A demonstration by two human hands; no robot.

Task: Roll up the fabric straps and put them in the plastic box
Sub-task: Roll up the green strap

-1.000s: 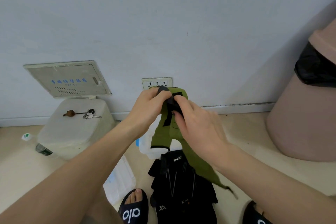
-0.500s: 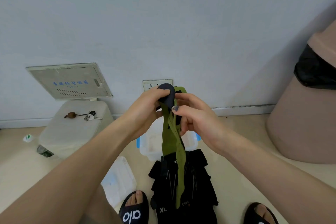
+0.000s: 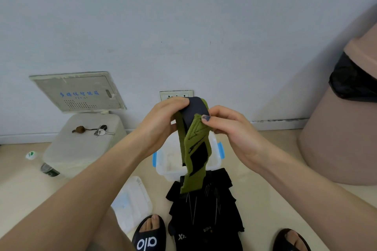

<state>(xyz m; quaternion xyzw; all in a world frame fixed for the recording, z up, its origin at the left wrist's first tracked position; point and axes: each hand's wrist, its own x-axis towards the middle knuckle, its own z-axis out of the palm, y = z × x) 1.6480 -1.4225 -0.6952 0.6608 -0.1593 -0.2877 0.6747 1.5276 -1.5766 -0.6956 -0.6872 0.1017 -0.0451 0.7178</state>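
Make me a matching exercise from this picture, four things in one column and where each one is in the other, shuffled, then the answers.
Things:
1. green strap
2. keys
3. black straps
4. box lid

Places:
A. on the floor, left of the black pile
B. on top of the white container
C. held up in both hands, over the plastic box
D. piled on the floor between the feet

Pairs: 1-C, 2-B, 3-D, 4-A

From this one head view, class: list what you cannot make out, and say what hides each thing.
- Inside of the plastic box: covered by the green strap and both hands, left and right.
- Black straps: piled together, bottom edge cuts them; number unclear.
- Blue writing on the wall panel: too small to read.
- Bin: cut by the right edge.
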